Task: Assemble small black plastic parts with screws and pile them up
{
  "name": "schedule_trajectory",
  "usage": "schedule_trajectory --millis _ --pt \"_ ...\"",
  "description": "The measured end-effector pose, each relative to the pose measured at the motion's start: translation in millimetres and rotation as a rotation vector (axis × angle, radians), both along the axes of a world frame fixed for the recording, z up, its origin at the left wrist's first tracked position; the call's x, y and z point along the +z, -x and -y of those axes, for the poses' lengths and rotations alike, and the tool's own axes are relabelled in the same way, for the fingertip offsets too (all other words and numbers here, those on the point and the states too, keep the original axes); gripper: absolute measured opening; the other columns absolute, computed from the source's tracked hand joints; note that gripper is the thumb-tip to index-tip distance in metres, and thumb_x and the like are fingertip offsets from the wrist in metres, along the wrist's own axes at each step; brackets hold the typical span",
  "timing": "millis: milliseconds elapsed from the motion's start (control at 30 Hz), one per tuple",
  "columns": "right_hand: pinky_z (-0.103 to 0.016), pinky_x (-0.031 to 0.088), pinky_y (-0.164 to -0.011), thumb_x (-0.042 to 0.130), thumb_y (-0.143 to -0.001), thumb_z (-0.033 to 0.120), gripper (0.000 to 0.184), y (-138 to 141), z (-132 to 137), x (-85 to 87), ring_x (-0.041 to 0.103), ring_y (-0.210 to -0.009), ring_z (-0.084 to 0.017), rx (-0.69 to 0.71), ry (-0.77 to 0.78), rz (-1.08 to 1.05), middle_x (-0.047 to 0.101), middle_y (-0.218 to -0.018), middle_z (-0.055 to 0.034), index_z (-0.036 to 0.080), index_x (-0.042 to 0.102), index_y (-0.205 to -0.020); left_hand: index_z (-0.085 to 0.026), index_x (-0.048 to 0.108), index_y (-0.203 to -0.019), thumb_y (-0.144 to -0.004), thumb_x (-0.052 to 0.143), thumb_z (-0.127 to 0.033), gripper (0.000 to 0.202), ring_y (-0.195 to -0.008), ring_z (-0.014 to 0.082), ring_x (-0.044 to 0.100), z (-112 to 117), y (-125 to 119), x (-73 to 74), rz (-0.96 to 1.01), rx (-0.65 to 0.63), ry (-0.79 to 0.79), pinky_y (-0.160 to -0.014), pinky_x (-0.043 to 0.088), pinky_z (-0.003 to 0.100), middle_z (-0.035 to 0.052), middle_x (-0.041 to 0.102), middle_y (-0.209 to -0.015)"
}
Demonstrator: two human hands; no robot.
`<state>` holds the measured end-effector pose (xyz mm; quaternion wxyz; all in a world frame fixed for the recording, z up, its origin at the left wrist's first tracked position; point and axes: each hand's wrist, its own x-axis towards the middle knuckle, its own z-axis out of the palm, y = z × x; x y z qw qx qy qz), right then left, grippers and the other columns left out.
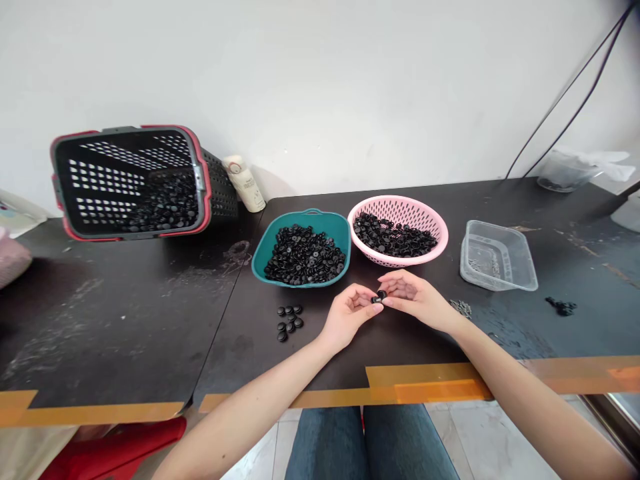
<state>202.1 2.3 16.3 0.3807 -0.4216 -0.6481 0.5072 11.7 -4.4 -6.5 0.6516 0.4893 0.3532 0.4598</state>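
Head view: hands (350, 315) pinch black piece (379, 298) inside taped edge (420, 377).

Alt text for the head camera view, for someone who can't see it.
Left hand and right hand hold a small black part over a dark table. Behind them, a teal basket and pink colander hold heaps of similar parts.

One left hand (347, 315), one right hand (415, 300), one teal basket (300, 280), one pink colander (400, 207), one clear tub (500, 270), one black crate (130, 230), one pinched black disc (381, 295), about eight loose black discs (289, 323).
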Motion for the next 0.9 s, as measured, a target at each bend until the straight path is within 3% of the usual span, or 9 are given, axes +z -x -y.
schedule_trajectory --millis 133,233,367,900 --pt "-0.039 0.051 -0.087 0.072 -0.073 0.042 0.032 -0.6 0.5 -1.6 0.064 -0.088 -0.021 -0.023 0.048 -0.033 0.067 -0.097 -0.0064 0.020 0.065 -0.095 -0.017 0.061 -0.085 -0.066 0.078 -0.029 0.028 -0.064 0.0100 0.056 1.9 2.2 3.2 -0.109 0.130 -0.076 -0.065 0.046 0.023 -0.0001 0.062 -0.076" --pt "-0.039 0.051 -0.088 0.072 -0.073 0.040 0.030 -1.0 0.4 -2.2 0.064 -0.090 -0.020 -0.021 0.042 -0.058 0.066 -0.100 -0.0061 0.021 0.067 -0.095 -0.018 0.062 -0.084 -0.067 0.077 -0.031 0.026 -0.064 0.0115 0.057 4.6 4.4 5.0 -0.243 0.192 -0.181 -0.060 0.045 0.022 0.0009 0.062 -0.077" --pt "-0.036 0.052 -0.087 0.074 -0.072 0.035 0.025 1.3 1.2 -3.9 0.063 -0.090 -0.019 -0.007 0.027 -0.105 0.063 -0.101 -0.0046 0.023 0.070 -0.093 -0.020 0.066 -0.080 -0.070 0.075 -0.033 0.019 -0.066 0.0131 0.057 8.9 5.9 6.4 -0.376 0.175 -0.312 -0.060 0.045 0.023 0.0015 0.064 -0.077" --pt "-0.034 0.054 -0.084 0.076 -0.070 0.021 0.023 3.0 1.5 -13.7 0.062 -0.089 -0.017 0.041 0.032 -0.252 0.060 -0.099 -0.0048 0.022 0.068 -0.092 -0.018 0.066 -0.086 -0.079 0.066 -0.035 0.019 -0.067 0.0121 0.061 10.3 8.3 2.9 -0.530 0.211 -0.565 -0.058 0.051 0.020 0.0022 0.065 -0.079"
